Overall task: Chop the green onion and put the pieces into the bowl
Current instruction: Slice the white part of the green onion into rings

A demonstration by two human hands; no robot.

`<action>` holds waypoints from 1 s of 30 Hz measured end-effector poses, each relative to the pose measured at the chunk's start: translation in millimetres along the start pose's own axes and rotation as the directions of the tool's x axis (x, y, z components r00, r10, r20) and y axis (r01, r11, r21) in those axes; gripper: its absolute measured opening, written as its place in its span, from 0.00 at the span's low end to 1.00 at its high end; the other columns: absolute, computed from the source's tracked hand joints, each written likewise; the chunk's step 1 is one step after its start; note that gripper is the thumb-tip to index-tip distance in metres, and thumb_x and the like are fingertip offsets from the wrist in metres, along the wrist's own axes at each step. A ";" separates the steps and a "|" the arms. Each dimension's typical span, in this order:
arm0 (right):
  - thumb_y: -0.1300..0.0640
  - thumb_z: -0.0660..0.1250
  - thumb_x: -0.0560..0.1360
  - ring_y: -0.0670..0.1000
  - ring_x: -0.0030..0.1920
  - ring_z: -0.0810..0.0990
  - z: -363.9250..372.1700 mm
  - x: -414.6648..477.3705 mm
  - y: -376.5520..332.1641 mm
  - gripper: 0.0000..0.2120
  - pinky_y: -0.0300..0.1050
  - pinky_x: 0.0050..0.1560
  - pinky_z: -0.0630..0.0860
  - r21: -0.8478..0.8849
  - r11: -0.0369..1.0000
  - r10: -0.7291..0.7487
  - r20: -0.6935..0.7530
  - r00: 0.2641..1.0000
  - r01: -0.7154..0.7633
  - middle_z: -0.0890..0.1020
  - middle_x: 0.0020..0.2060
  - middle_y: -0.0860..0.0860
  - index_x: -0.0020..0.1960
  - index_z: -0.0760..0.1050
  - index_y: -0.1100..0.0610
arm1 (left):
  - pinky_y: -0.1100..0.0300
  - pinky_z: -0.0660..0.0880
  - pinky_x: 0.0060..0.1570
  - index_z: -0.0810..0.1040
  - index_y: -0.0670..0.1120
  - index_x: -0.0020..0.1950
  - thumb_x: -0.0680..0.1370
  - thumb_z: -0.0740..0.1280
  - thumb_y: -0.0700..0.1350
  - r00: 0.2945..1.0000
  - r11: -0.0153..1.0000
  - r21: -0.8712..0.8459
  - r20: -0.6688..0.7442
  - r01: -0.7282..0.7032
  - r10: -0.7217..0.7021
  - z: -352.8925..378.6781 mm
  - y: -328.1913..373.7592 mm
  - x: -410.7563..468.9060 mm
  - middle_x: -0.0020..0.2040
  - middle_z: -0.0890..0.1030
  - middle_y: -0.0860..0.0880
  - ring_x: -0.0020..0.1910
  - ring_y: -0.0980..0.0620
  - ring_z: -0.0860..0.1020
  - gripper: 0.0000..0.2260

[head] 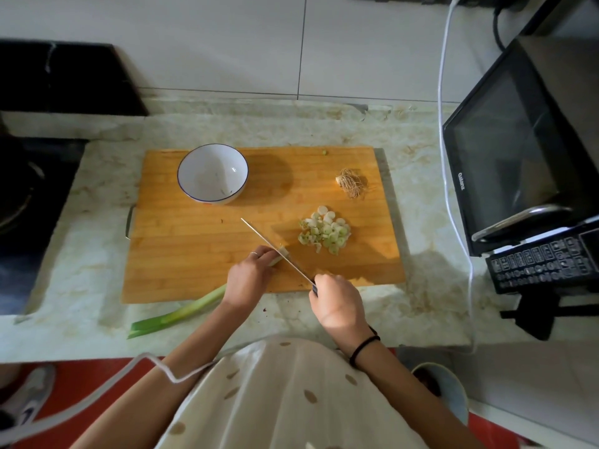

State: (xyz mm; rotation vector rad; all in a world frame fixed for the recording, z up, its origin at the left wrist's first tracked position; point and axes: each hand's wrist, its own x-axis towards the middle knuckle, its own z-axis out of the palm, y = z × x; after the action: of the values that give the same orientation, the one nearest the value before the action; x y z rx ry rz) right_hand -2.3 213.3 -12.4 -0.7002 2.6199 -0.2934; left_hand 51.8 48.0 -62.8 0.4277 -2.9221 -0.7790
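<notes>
Closest: right hand point(337, 303), fingers wrapped tight round the handle of the knife point(259, 235). Just left of it, left hand point(248, 277), fingers curled down on the green onion point(181, 314), pinning it to the cutting board point(181, 260), blade right by the fingertips. Long green end sticking out behind the left hand, off the board. Past the right hand, a pile of cut pieces point(324, 234). Farther off, the root end point(351, 183). Beyond the left hand, the bowl point(212, 173), on the board.

White tiled wall point(227, 43); pale marble counter point(421, 189); black microwave point(505, 150) right (Galanz badge); red floor point(81, 377).
</notes>
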 end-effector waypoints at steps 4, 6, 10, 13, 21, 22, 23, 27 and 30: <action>0.59 0.59 0.76 0.58 0.43 0.79 1.6 0.1 -2.8 0.06 0.43 0.35 0.65 -0.023 1.000 0.004 0.027 1.000 -0.003 0.80 0.42 0.55 0.45 0.75 0.58 | 0.58 0.72 0.26 0.80 0.50 0.55 0.68 0.68 0.32 1.000 1.000 -0.017 0.001 -0.005 0.005 0.1 -0.9 0.3 0.58 0.79 0.50 0.41 0.42 0.80 0.20; 0.60 0.59 0.76 0.58 0.44 0.79 2.4 1.1 -4.8 0.06 0.43 0.36 0.66 -0.020 1.000 0.012 0.043 0.999 -0.012 0.80 0.42 0.55 0.45 0.75 0.58 | 0.58 0.72 0.26 0.80 0.51 0.55 0.68 0.69 0.32 1.000 1.000 -0.012 -0.002 -0.008 0.008 0.0 -0.8 0.9 0.58 0.79 0.50 0.41 0.42 0.80 0.20; 0.60 0.60 0.76 0.58 0.46 0.79 3.6 3.5 -8.5 0.07 0.43 0.37 0.65 0.045 0.995 0.083 0.064 0.995 -0.085 0.80 0.44 0.55 0.47 0.76 0.59 | 0.62 0.68 0.26 0.81 0.49 0.53 0.69 0.69 0.32 1.000 1.000 0.008 0.004 -0.013 0.013 1.0 -0.7 2.0 0.53 0.80 0.50 0.38 0.44 0.80 0.18; 0.62 0.60 0.75 0.58 0.46 0.80 4.5 6.8 -12.2 0.06 0.42 0.37 0.66 0.052 0.992 0.115 0.077 0.990 -0.119 0.81 0.44 0.55 0.46 0.77 0.59 | 0.63 0.66 0.26 0.81 0.48 0.52 0.68 0.70 0.33 1.000 1.000 0.007 -0.008 0.000 0.000 1.7 0.7 3.7 0.51 0.81 0.49 0.36 0.44 0.80 0.16; 0.61 0.60 0.75 0.57 0.36 0.77 10.0 24.3 -17.8 0.10 0.42 0.31 0.65 0.157 0.980 0.120 0.034 0.992 -0.124 0.74 0.32 0.53 0.35 0.67 0.57 | 0.58 0.72 0.24 0.81 0.46 0.54 0.68 0.71 0.33 0.999 0.999 0.020 -0.016 0.034 -0.034 2.0 1.0 4.0 0.46 0.81 0.48 0.32 0.44 0.79 0.17; 0.60 0.60 0.75 0.56 0.33 0.75 10.7 24.3 -17.4 0.11 0.42 0.31 0.65 0.158 0.979 0.124 0.029 0.992 -0.127 0.75 0.31 0.53 0.34 0.66 0.57 | 0.58 0.72 0.24 0.81 0.46 0.54 0.68 0.72 0.33 0.999 0.999 0.022 -0.011 0.030 -0.030 1.4 1.3 4.1 0.46 0.81 0.48 0.31 0.44 0.79 0.17; 0.60 0.60 0.75 0.55 0.32 0.73 11.2 24.3 -16.4 0.12 0.41 0.30 0.64 0.161 0.978 0.128 0.022 0.991 -0.130 0.74 0.30 0.52 0.33 0.65 0.56 | 0.58 0.72 0.24 0.81 0.47 0.54 0.68 0.72 0.34 1.000 0.999 0.022 -0.003 0.030 -0.030 0.9 1.4 4.3 0.46 0.81 0.48 0.31 0.44 0.79 0.17; 0.59 0.61 0.75 0.54 0.31 0.72 6.5 24.5 -9.6 0.17 0.40 0.27 0.61 0.177 0.978 0.120 -0.019 0.993 -0.115 0.68 0.26 0.48 0.29 0.61 0.54 | 0.57 0.74 0.24 0.80 0.47 0.56 0.71 0.70 0.35 1.000 1.000 0.013 0.021 0.011 -0.011 -1.0 -0.7 1.3 0.50 0.80 0.48 0.34 0.45 0.79 0.16; 0.59 0.61 0.76 0.53 0.31 0.71 -4.6 23.8 2.2 0.13 0.41 0.30 0.63 0.134 0.983 0.138 -0.078 0.987 -0.126 0.72 0.29 0.50 0.33 0.65 0.56 | 0.56 0.75 0.27 0.79 0.47 0.57 0.71 0.69 0.34 0.999 1.000 -0.006 0.028 -0.023 0.023 -3.8 -1.0 -0.7 0.54 0.80 0.48 0.40 0.45 0.80 0.17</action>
State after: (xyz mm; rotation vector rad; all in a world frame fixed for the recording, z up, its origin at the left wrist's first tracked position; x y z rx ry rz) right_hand -24.1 203.3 -16.9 -0.4779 2.6860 -0.4584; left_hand 53.4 45.5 -60.0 0.3850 -2.9442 -0.7970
